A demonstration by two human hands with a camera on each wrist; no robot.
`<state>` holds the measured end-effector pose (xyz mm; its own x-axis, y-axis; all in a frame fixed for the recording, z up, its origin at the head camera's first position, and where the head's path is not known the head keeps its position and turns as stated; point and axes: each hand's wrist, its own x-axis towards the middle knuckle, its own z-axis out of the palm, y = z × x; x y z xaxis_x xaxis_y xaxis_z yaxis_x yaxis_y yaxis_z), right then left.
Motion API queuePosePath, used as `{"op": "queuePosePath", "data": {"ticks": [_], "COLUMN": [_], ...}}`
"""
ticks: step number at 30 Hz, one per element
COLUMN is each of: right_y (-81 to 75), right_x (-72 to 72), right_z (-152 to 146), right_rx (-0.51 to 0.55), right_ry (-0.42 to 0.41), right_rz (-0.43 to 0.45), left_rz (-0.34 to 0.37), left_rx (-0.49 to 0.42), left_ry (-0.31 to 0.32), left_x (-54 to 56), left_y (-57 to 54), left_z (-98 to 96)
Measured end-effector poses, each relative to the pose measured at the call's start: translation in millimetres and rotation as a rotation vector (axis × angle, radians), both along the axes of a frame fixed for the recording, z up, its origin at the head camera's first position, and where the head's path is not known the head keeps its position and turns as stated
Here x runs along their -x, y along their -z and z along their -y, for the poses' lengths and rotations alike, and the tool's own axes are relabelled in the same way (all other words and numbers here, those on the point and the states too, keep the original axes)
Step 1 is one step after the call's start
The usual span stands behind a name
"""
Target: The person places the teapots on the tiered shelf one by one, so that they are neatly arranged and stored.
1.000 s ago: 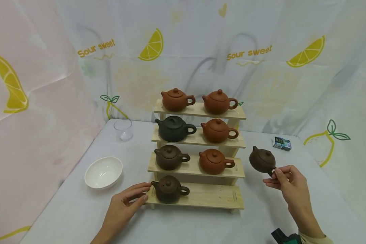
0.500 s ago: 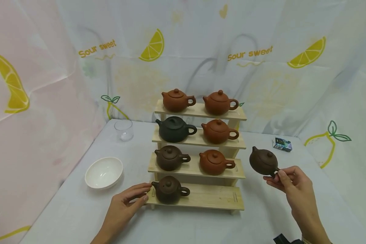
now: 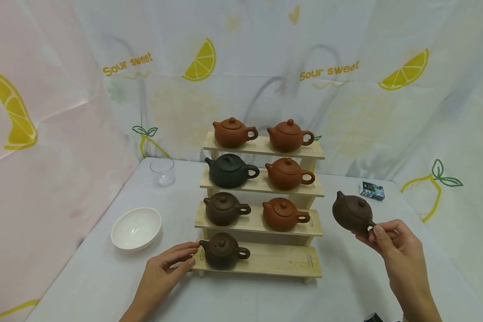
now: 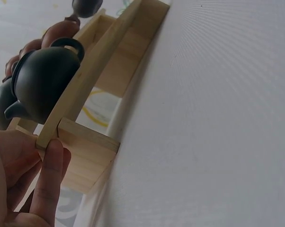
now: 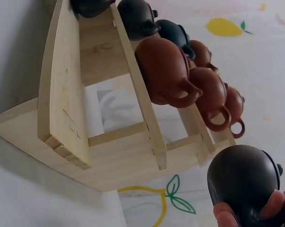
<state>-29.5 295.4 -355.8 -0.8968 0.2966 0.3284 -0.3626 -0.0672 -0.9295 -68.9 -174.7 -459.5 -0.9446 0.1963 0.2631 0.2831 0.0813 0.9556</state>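
Note:
My right hand [image 3: 404, 257] pinches the handle of a dark brown teapot [image 3: 352, 214], holding it in the air right of a wooden four-step stand [image 3: 279, 261]. Its spout points up and left, away from the hand. In the right wrist view, fingertips [image 5: 273, 203] close around the handle of that teapot [image 5: 241, 177]. At the stand's lower left corner, my left hand [image 3: 161, 273] grips the end of the bottom board between thumb and fingers, as the left wrist view shows [image 4: 48, 170]. Just beside those fingers sits another dark brown teapot [image 3: 221, 251] on the bottom step.
Upper steps carry orange-brown teapots [image 3: 282, 214], a black-green one [image 3: 228, 171] and a dark brown one [image 3: 223, 209]. A white bowl [image 3: 136, 229] and a clear glass [image 3: 163, 172] stand at left. At back right lies a small box [image 3: 371, 190]. Printed curtains [image 3: 257, 98] surround the table.
My right hand has shifted a little to the right with the dark brown teapot, whose tilt has changed slightly. The left hand stays at the board's end.

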Motion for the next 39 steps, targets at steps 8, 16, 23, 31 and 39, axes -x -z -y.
{"op": "queuePosePath", "data": {"ticks": [8, 16, 23, 31, 39], "right_y": [-6.8, -12.5, -15.2, -12.9, -7.8], "right_x": [-11.5, -16.4, -20.0, -20.3, -19.6], "right_z": [5, 9, 15, 28, 37], "right_rx": [-0.003, 0.008, -0.047, -0.149, -0.206], "right_ry": [-0.054, -0.169, -0.208, -0.244, -0.276], "right_rz": [-0.057, -0.128, -0.123, -0.086, -0.068], "left_rz": [0.003, -0.002, 0.007, 0.011, 0.017], "left_rx": [0.002, 0.005, 0.0, 0.006, 0.01], "left_ry": [-0.004, -0.004, 0.003, 0.002, 0.003], "left_x": [-0.8, -1.4, -1.4, -1.1, -0.8], "left_y": [-0.1, 1.5, 0.6, -0.4, -0.5], "left_z": [0.7, 0.5, 0.1, 1.0, 1.5]}}
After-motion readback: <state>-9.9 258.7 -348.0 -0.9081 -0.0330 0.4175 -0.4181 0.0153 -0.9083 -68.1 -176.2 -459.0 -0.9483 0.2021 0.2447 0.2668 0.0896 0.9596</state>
